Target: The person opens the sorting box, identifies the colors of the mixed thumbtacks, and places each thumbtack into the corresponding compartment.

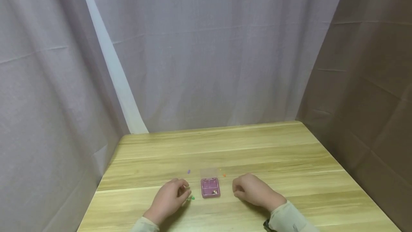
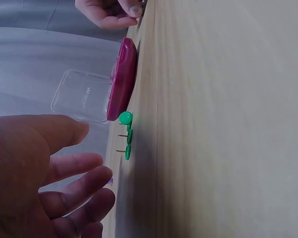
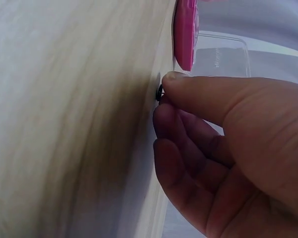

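- Because its clear lid [image 2: 82, 94] lies back towards the far edge of the tabletop [image 1: 257, 146], the pink box [image 1: 209, 196] leaves its four compartments within reach; it sits roughly midway between the tabletop's left and right edges.
- Small pieces [image 1: 215, 192] lie in the compartment at the box's near right corner, whose walls presumably keep them together.
- The left hand [image 1: 168, 198], left of the box, has its thumb apart from loosely curved fingers, pinching nothing; green tacks [image 2: 129, 136] lie just beside it, two with points up, perhaps a reason for the gap.
- The right hand's [image 1: 254, 191] thumb and forefinger seem to pinch a dark piece [image 3: 160, 92]; fingertips suit something so slight.
- A purple piece [image 1: 189, 171] and an orange piece [image 1: 224, 175] lie loose near the box's far left and far right corners, apart from both hands.
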The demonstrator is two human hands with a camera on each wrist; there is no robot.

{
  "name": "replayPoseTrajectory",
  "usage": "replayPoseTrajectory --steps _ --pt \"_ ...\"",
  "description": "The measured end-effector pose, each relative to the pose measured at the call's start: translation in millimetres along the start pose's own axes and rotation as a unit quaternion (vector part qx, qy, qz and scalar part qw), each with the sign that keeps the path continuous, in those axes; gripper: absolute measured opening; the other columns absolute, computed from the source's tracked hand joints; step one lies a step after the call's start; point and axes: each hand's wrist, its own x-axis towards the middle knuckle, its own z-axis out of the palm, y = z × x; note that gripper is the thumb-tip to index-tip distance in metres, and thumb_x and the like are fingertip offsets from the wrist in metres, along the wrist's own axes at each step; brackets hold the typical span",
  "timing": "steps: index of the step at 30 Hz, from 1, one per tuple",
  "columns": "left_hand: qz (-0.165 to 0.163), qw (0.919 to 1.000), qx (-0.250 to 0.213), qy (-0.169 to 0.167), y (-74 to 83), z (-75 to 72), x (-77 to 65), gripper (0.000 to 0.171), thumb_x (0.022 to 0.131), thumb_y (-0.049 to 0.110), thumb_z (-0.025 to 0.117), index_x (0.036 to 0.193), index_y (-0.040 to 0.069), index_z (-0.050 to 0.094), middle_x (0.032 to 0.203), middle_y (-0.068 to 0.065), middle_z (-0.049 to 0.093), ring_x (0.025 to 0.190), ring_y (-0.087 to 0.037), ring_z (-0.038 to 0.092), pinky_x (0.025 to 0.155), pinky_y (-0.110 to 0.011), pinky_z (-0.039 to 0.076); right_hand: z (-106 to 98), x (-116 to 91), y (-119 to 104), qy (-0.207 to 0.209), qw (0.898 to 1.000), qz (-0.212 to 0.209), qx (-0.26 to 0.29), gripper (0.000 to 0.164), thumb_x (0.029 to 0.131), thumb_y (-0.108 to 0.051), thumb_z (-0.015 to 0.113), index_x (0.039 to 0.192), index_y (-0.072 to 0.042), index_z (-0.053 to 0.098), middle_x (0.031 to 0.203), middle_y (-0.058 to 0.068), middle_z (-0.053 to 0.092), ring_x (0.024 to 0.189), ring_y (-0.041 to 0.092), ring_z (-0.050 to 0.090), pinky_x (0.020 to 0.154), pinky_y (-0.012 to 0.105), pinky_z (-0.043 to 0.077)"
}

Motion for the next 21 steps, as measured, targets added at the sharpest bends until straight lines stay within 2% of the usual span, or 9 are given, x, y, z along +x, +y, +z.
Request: replayPoseTrajectory --steps 10,21 --pt "-0.001 1.0 -0.005 -0.003 1.4 1.4 0.5 0.025 0.088 0.039 0.069 0.103 0.019 0.07 0.084 0.009 0.065 0.071 -0.003 0.054 0.066 -0.033 0.053 -1.4 3.7 -5.3 0.001 1.0 0.003 0.012 0.015 0.086 -0.019 0.071 0.077 -0.028 0.064 0.07 -0.017 0.061 0.065 0.001 0.054 0.063 0.027 0.053" --pt "-0.001 0.9999 -0.011 -0.006 3.4 0.5 1.0 0.026 0.088 0.038 0.07 0.104 0.018 0.07 0.08 0.012 0.064 0.067 -0.002 0.053 0.062 -0.03 0.051 -1.7 13.8 -14.3 0.006 1.0 -0.004 0.03 0.006 0.087 -0.022 0.071 0.084 -0.027 0.068 0.076 -0.017 0.064 0.068 0.001 0.056 0.064 0.028 0.054"
